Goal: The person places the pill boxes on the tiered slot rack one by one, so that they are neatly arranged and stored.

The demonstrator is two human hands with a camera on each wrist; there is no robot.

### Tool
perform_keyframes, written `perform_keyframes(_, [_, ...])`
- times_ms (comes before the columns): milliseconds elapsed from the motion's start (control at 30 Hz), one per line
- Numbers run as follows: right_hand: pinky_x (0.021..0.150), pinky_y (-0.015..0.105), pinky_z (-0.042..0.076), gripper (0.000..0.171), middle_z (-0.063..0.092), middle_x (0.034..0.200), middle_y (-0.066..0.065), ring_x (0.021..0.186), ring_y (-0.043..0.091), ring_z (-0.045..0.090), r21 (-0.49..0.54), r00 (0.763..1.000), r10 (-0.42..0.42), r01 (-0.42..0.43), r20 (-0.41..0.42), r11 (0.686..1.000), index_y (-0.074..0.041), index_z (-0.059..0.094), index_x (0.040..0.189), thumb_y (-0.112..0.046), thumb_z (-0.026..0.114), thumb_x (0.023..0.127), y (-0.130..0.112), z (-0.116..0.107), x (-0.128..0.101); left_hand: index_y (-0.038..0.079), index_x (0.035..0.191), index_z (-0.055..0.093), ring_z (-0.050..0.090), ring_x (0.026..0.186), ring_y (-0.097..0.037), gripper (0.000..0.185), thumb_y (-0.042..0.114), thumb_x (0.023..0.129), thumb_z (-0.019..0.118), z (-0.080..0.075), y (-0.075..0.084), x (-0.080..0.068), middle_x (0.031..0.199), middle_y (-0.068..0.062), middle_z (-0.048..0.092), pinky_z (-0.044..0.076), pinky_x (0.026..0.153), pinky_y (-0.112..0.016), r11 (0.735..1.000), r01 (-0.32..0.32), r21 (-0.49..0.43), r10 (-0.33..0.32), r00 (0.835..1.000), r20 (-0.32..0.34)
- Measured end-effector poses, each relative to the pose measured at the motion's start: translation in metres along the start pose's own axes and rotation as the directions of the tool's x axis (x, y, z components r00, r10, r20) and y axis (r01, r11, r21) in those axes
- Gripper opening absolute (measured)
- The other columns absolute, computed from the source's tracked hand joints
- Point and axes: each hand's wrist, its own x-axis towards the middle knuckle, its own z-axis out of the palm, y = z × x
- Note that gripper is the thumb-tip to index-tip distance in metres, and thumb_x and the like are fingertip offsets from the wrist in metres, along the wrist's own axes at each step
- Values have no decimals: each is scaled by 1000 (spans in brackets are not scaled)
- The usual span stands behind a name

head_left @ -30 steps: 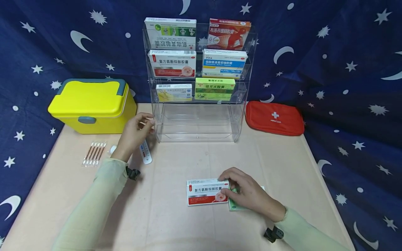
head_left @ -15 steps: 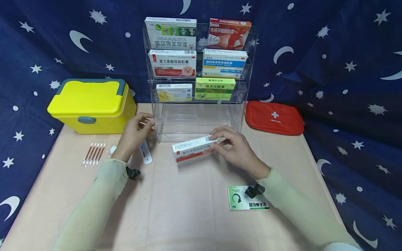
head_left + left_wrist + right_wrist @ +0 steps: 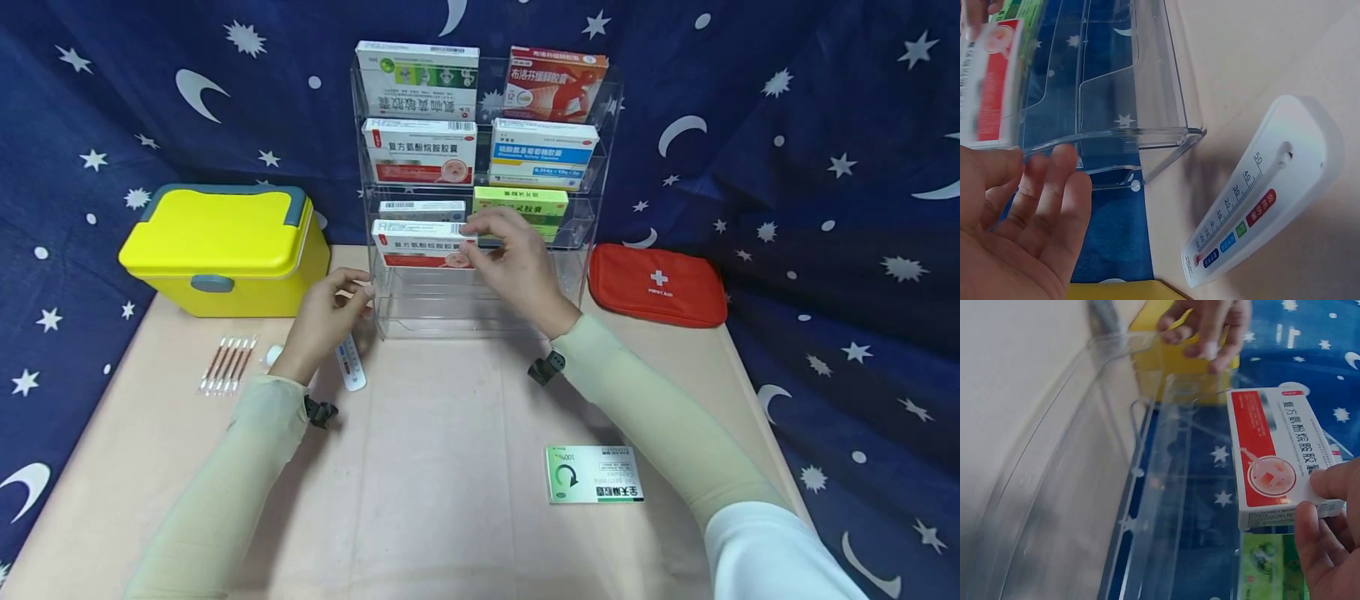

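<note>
Thumb and fingers of my right hand [image 3: 513, 258] grip the right end of a white and red medicine box [image 3: 1269, 450]. That box is in front of the third tier of a clear acrylic display rack [image 3: 472, 312], partly covering a smaller white box [image 3: 422, 209]. Beside it, a green medicine box [image 3: 525, 204] is partly behind my right hand. At the rack's left side, my left hand [image 3: 326, 321] rests with loosely bent fingers, its fingertips at the rack's edge [image 3: 1110, 132]. Just under that hand lies a white thermometer [image 3: 1260, 194].
More medicine boxes [image 3: 420, 152] fill the upper tiers. A yellow case [image 3: 217, 250] stands left, a red first-aid pouch [image 3: 656, 285] right. Cotton swabs [image 3: 228, 367] lie front left. A green and white box [image 3: 594, 475] lies flat near my right sleeve [image 3: 667, 417].
My right hand has lifted the white and red medicine box off the table and carried it forward and up to the rack. The left hand has stayed at the rack's side.
</note>
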Motion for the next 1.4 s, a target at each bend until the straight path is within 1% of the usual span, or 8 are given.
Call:
perform_keyframes(233, [71,24,55,16,63,118,0,95,11,61,-13,994,2,0,107,1000,-9,71,107,-6,76,92,11,11,-4,7,128,62,69,90,-38,28,19,103,63,-2,3,-2,107,-12,64,54,73,-32,1000,-18,-5,18,1000,-10])
perform_keyframes(700, [70,23,54,15,62,124,3,96,16,64,-152,986,6,19,165,988,-10,74,110,-12,73,95,16,13,-10,8,127,63,62,87,-28,28,9,99,64,-2,5,-1,106,-10,65,51,74,-38,998,-39,50,41,999,-32])
perform_keyframes(833, [74,28,55,20,60,130,5,102,18,63,-176,984,16,16,179,984,-10,75,114,-15,73,95,9,-1,-24,7,127,63,62,88,-27,28,8,99,64,-1,5,-2,106,-11,65,52,75,-37,998,-38,49,40,999,-27])
perform_keyframes(967, [75,32,55,22,62,128,0,107,15,60,-175,972,69,-30,223,984,-13,73,117,-19,72,96,6,-32,-53,8,128,63,64,89,-28,29,8,99,65,0,6,-2,107,-10,65,53,75,-38,998,-39,42,39,999,-17])
perform_keyframes(1067, [75,35,56,20,66,120,-2,104,15,61,-175,944,142,-92,300,980,-16,74,114,-18,74,95,11,-62,-83,8,129,62,63,90,-28,30,11,100,65,1,6,-3,108,-10,65,52,76,-38,998,-29,48,30,999,-12])
perform_keyframes(1167, [74,36,57,21,69,112,-3,97,14,63,-194,895,235,-172,379,966,-18,74,112,-12,76,92,20,-91,-120,8,130,62,61,90,-28,31,14,101,65,0,5,-3,109,-10,64,52,77,-37,998,-24,55,25,1000,-14])
perform_keyframes(1267, [75,36,57,28,70,107,-1,93,16,63,-247,825,348,-260,446,933,-15,74,115,-9,80,89,29,-120,-158,8,131,62,63,90,-28,30,16,101,64,0,4,-3,109,-11,65,53,76,-36,998,-31,57,32,999,-20])
perform_keyframes(1400, [76,32,54,39,68,104,1,91,21,60,-331,711,509,-390,484,859,-11,71,123,-17,84,86,34,-153,-205,7,131,62,65,89,-28,30,17,102,63,0,3,-4,109,-12,65,53,75,-35,998,-39,50,40,999,-28])
